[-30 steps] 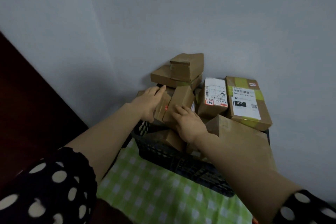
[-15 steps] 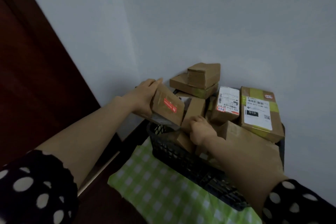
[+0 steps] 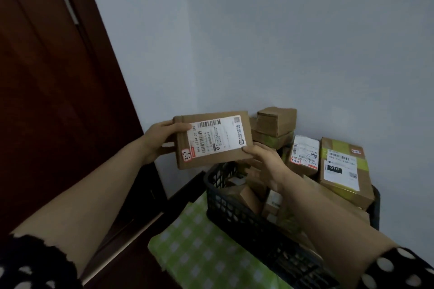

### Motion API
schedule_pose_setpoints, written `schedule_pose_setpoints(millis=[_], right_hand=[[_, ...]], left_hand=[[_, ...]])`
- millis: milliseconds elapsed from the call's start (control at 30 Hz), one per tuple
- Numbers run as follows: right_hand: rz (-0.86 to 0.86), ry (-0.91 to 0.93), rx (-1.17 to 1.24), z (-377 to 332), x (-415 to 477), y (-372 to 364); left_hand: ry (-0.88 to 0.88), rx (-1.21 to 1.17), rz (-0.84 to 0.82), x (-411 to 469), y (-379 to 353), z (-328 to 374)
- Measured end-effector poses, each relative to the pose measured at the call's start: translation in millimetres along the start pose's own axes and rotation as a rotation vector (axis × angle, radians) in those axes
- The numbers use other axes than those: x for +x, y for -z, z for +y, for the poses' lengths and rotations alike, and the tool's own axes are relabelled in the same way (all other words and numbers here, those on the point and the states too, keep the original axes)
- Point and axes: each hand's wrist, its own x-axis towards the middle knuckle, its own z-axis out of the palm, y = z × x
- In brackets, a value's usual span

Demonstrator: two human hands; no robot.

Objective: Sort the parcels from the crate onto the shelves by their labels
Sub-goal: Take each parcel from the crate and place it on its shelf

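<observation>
A flat brown parcel is held up in the air, above and left of the black crate. Its white shipping label faces me, with a red-edged sticker reading 3-3-1 at its lower left corner. My left hand grips the parcel's left edge. My right hand grips its lower right corner. The crate holds several more brown parcels, among them one with a 3-1-5 sticker and a larger one with green tape and a 010 label.
The crate stands on a green checked cloth in a corner of pale walls. A dark red wooden door fills the left side. Two small boxes are stacked at the crate's back.
The parcel has been lifted out of the crate and turned label side toward me. My right hand left the pile and took hold of its corner. My view has swung left.
</observation>
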Motion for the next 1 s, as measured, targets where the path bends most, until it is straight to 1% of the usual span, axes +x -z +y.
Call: schedule_pose_setpoints(millis=[167, 300, 367, 433, 500, 567, 633, 733, 800, 867, 933, 1000], right_hand=[[-0.086, -0.027, 0.210, 2, -10, -21], [-0.145, -0.022, 0.307, 4, -21, -47], [-0.165, -0.011, 0.301, 7, -24, -57], [-0.170, 0.003, 0.220, 7, -28, -63], [-0.136, 0.004, 0.138, 5, -30, -63], [-0.108, 0.008, 0.122, 2, -31, -59], [-0.098, 0.024, 0.114, -1, -33, -56], [-0.054, 0.073, 0.106, -13, -31, -46], [-0.044, 0.111, 0.110, -26, -29, -32], [-0.065, 0.136, 0.097, -40, -29, -16], [-0.124, 0.170, -0.040, -52, -30, -8], [-0.221, 0.205, -0.290, -60, -34, -10]], left_hand=[[0.042, -0.264, 0.022, -18, 2, -18], [0.054, -0.458, -0.003, -29, -11, -30], [0.062, -0.543, -0.005, -34, -20, -34], [0.065, -0.605, -0.002, -39, -28, -37], [0.059, -0.655, -0.015, -45, -33, -38], [0.048, -0.673, -0.038, -50, -34, -37], [0.050, -0.637, -0.063, -54, -33, -38], [0.054, -0.487, -0.122, -58, -22, -36], [0.058, -0.312, -0.147, -61, -5, -27], [0.057, -0.084, -0.185, -63, 14, -11], [0.056, 0.149, -0.264, -65, 26, 7], [0.043, 0.308, -0.345, -70, 25, 27]])
